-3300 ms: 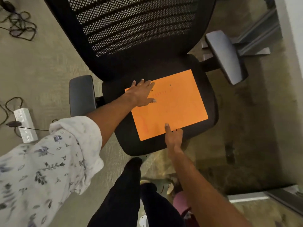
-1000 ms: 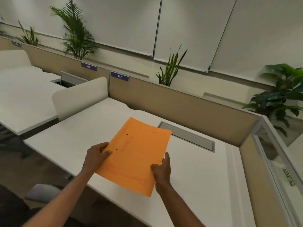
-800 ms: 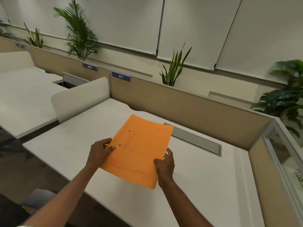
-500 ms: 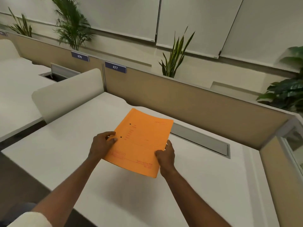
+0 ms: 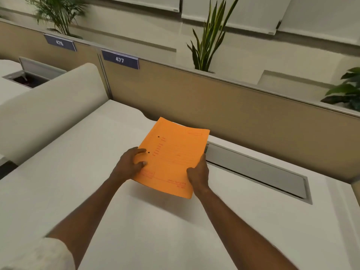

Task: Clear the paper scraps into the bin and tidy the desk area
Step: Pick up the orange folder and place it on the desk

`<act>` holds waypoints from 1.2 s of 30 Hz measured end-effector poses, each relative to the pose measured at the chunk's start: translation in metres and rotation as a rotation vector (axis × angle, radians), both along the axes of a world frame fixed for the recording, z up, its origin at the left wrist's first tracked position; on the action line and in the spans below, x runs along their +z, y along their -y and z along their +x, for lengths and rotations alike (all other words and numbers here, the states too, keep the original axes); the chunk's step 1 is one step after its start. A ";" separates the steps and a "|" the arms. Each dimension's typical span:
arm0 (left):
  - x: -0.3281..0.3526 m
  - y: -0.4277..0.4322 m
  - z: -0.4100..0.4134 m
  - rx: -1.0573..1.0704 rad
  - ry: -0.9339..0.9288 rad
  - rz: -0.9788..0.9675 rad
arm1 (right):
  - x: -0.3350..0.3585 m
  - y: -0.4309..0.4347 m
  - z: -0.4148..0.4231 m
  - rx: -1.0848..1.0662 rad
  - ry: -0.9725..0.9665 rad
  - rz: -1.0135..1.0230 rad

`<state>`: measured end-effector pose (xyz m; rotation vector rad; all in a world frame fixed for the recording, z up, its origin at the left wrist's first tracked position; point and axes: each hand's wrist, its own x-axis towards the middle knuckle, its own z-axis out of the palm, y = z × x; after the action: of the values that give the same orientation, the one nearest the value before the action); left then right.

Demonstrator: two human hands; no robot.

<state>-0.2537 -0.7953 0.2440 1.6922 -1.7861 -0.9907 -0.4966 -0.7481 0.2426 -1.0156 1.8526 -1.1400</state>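
An orange paper folder [image 5: 173, 154] with two punched holes and faint red print hangs a little above the white desk [image 5: 136, 221], casting a shadow under its near edge. My left hand [image 5: 129, 164] grips its left edge, thumb on top. My right hand [image 5: 198, 175] grips its right edge near the lower corner. The folder's far end reaches toward the tan partition. No paper scraps or bin are in view.
A grey cable-tray lid [image 5: 257, 170] is set into the desk just right of the folder. A tan partition [image 5: 233, 110] with a "477" label [image 5: 119, 59] closes the back. A white side screen [image 5: 50, 108] stands at the left. Plants [image 5: 208, 36] stand behind.
The folder was lifted off the black chair seat and carried over the desk. In the last second both hands moved it forward toward the partition and lower over the surface.
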 end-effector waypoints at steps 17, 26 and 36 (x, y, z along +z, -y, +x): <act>-0.098 0.142 -0.013 -0.111 0.217 0.002 | -0.122 0.112 0.010 0.167 -0.498 0.111; -0.137 0.156 -0.025 -0.376 0.506 -0.116 | -0.159 0.114 0.010 0.254 -0.819 0.039; -0.129 0.140 -0.031 -0.308 0.583 -0.193 | -0.147 0.104 0.001 0.336 -0.868 0.010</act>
<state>-0.2849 -0.9348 0.1147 1.7248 -2.4809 -0.4254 -0.4959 -0.8517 0.0955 -1.9326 2.1706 -0.5000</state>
